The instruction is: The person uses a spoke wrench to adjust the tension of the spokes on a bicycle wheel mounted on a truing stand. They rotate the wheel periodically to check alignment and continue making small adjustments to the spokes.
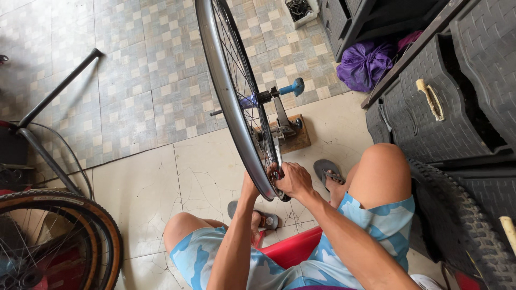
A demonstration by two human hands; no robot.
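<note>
Both hands at the rim (228,96): right hand (293,180) pinches spokes, left hand (250,185) behind, its grip hidden; box (304,13) holds cables.

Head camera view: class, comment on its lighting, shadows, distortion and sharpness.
In the head view, soft daylight falls evenly; the wheel rim shows a pale sheen, not harsh glare. The bicycle frame tube casts only a faint shadow on the tiled floor. Wide-angle distortion bows the rim. The left hand and right hand are sharp.
</note>
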